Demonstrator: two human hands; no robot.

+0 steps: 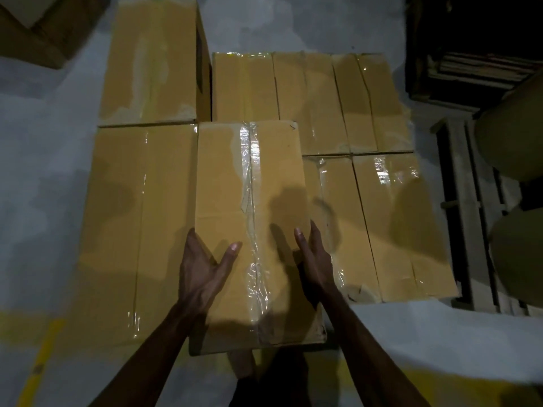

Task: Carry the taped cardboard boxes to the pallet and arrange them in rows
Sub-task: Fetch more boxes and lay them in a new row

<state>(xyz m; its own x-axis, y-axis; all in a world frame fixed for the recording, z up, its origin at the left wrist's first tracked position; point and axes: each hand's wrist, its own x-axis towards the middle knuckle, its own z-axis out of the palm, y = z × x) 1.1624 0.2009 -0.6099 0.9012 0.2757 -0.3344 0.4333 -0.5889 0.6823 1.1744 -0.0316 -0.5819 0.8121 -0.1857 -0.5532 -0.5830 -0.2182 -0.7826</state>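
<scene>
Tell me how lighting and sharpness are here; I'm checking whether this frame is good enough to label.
Head view: dim light; glare on the tape of the held box; hand shadows fall across its top; the left hand and right hand look sharp, the corners soft and bent by the wide lens.

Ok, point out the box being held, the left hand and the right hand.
held box (pixel 276 171): head view, top face right of the tape.
left hand (pixel 199 268): head view, back of hand.
right hand (pixel 316 259): head view, back of hand.
</scene>
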